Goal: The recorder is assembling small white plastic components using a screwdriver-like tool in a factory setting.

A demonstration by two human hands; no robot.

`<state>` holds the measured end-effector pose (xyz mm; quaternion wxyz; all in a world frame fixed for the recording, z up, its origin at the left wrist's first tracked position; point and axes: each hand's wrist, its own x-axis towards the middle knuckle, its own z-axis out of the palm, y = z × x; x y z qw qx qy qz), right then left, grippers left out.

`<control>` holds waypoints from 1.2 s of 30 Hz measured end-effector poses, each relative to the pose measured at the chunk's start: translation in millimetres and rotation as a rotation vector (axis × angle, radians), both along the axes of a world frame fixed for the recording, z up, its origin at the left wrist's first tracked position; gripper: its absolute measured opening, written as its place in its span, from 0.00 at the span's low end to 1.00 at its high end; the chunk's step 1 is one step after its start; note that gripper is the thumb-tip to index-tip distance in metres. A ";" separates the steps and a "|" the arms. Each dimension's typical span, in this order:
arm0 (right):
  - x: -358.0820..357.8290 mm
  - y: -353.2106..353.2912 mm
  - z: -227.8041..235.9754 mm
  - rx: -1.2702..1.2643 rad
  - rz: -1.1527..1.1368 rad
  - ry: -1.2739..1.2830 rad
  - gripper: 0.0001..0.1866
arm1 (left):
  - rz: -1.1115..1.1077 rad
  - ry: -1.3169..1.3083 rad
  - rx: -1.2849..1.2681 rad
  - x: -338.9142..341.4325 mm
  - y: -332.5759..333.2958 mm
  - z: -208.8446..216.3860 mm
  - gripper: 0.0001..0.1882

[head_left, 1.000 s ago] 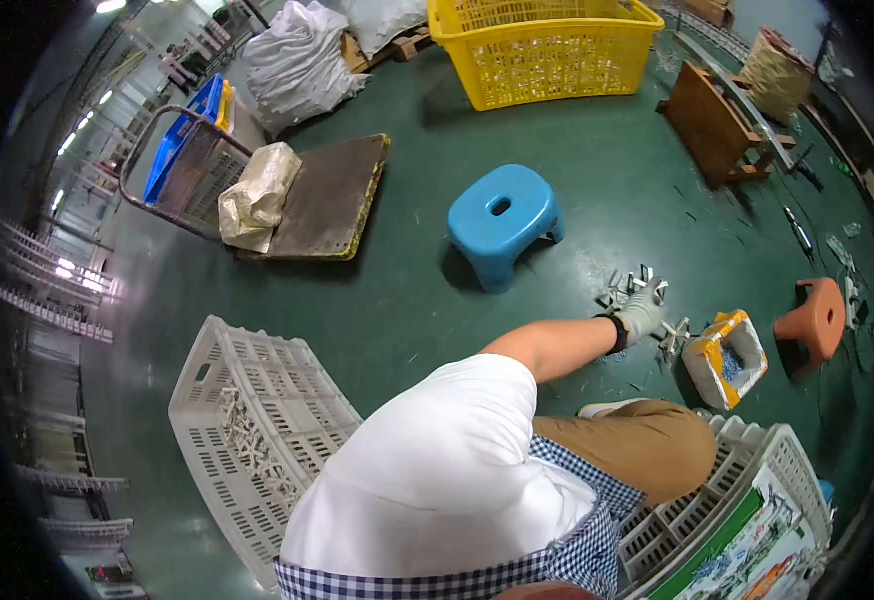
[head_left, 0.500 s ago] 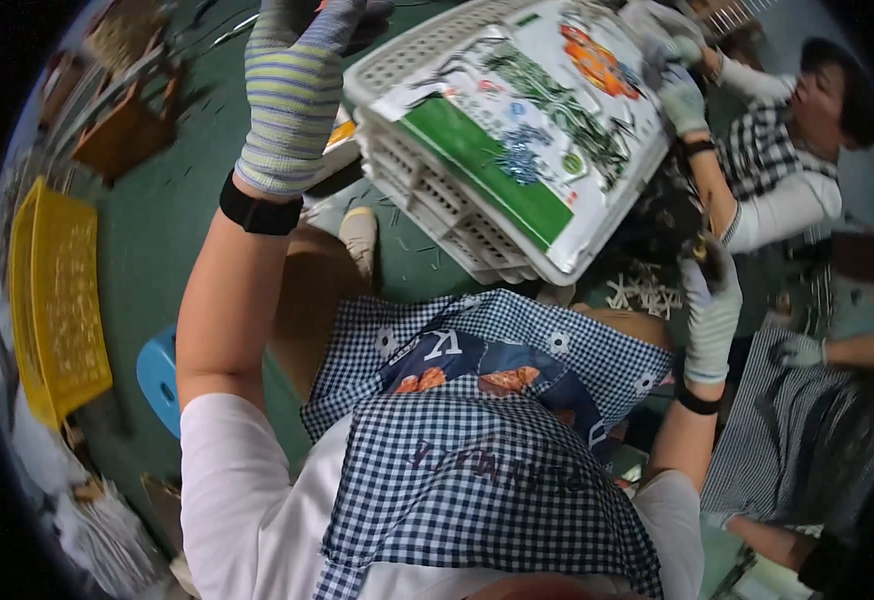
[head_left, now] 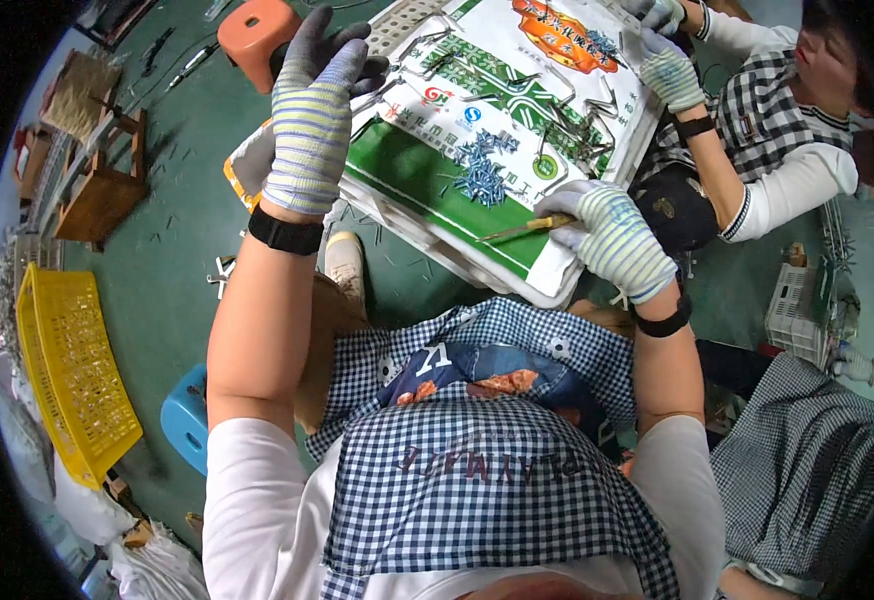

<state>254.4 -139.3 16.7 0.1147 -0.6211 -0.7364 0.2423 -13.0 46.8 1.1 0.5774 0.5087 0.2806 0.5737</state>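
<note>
My left hand (head_left: 315, 125), in a striped knit glove with dark fingers, is raised beside the left edge of a white crate (head_left: 397, 215). Its fingers are spread and nothing shows in them. Over the crate's near right corner, my right hand (head_left: 617, 240), gloved alike, is closed around a thin screwdriver-like tool (head_left: 547, 223) with a yellowish handle, its tip pointing left. A printed white and green sack (head_left: 397, 165) covers the crate's top. On it lie a heap of small bluish screws (head_left: 482, 170) and several thin bent metal pieces (head_left: 582, 125).
Across the crate, a co-worker's gloved hand (head_left: 672, 72) is over the sack's far right edge. An orange stool (head_left: 255, 42) stands at the far left, a blue stool (head_left: 187, 420) by my left arm. A yellow basket (head_left: 75, 375) and wooden stand (head_left: 107, 195) are leftward.
My right hand, with the tool, has swung from the right side in over the sack's near corner. My left hand has come slightly nearer and right. The view has shifted.
</note>
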 end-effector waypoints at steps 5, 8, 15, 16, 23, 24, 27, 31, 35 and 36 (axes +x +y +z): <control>0.7 13.5 -13.7 0.050 0.086 -0.037 0.15 | 0.015 0.026 -0.043 16.1 10.8 7.5 0.28; 0.2 14.9 -10.8 0.061 0.094 -0.060 0.15 | 0.038 0.048 -0.028 17.6 20.0 5.9 0.27; -1.6 20.2 -12.8 0.127 0.046 -0.051 0.15 | 0.081 0.070 -0.038 22.8 39.3 0.3 0.26; -2.8 19.5 -10.8 0.138 0.056 -0.068 0.15 | 0.094 0.062 -0.067 22.9 43.0 -1.6 0.25; -5.1 7.5 -5.7 0.005 0.100 0.001 0.15 | 0.035 0.279 -0.039 44.3 34.1 -9.7 0.18; -4.7 6.3 -6.8 0.001 0.092 0.004 0.15 | 0.006 0.352 -0.005 48.6 30.8 -9.7 0.18; -4.0 3.9 -8.3 0.024 0.112 -0.019 0.15 | -0.039 0.533 0.066 64.0 19.7 -9.3 0.17; -3.0 5.7 -11.4 0.061 0.084 -0.021 0.15 | -0.119 0.680 0.128 80.7 6.1 -9.1 0.16; -6.8 5.5 -11.5 0.043 0.054 -0.031 0.17 | -0.094 1.008 0.354 88.0 10.1 -23.6 0.17; -7.0 5.2 -12.9 0.041 0.051 -0.033 0.17 | -0.097 1.006 0.353 88.7 12.5 -29.9 0.17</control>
